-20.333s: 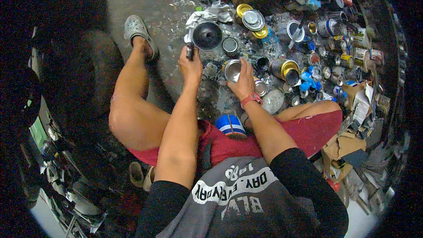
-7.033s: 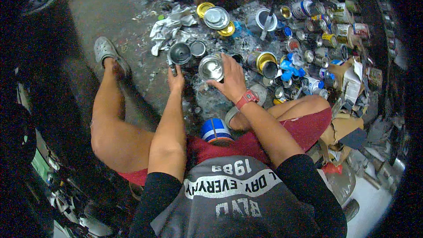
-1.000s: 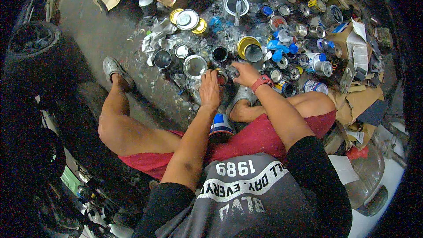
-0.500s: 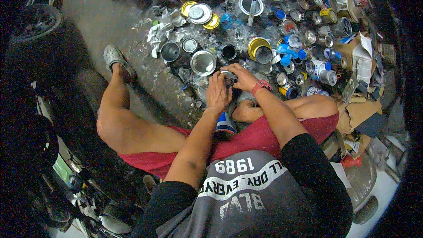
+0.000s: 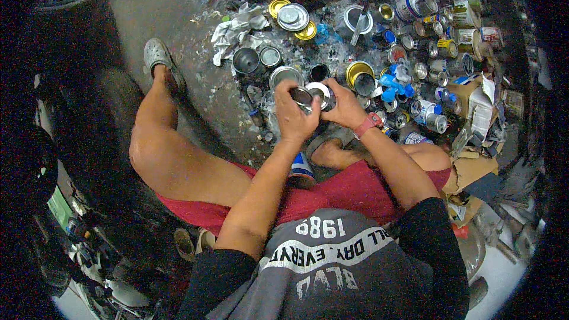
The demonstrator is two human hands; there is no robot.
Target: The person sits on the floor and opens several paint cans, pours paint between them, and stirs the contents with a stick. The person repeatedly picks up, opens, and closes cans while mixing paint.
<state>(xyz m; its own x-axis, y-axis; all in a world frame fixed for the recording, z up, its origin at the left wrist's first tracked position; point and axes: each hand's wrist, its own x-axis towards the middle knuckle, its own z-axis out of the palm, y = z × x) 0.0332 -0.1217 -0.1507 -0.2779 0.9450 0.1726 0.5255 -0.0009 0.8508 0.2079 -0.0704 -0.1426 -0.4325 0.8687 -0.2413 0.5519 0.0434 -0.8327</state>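
Note:
In front of my lap, both hands are raised side by side, each with a round metal thing. My left hand (image 5: pixel 294 120) is closed on a small dark round metal piece (image 5: pixel 301 96) with a shiny edge; whether it is a lid or a shallow tin I cannot tell. My right hand (image 5: pixel 345 106), below a red wristwatch (image 5: pixel 368 123), is wrapped round a small tin can (image 5: pixel 319 91) with a bright silver rim. The two pieces are close together or touching. Just beyond stand a wide silver tin (image 5: pixel 285 75) and a black-filled small tin (image 5: pixel 319 72).
Many paint cans (image 5: pixel 428 115) crowd the right side, beside blue crumpled plastic (image 5: pixel 396 83) and torn cardboard (image 5: pixel 481 102). Farther off are gold-rimmed lids (image 5: pixel 293 16), a large white-rimmed can (image 5: pixel 358 21) with a flat stick, and crumpled paper (image 5: pixel 237 32). A blue-white can (image 5: pixel 301 167) stands near my lap.
Both hands were together over one small tin lower down. They have come up, and two separate round metal pieces now show, one in each hand. The view has shifted slightly.

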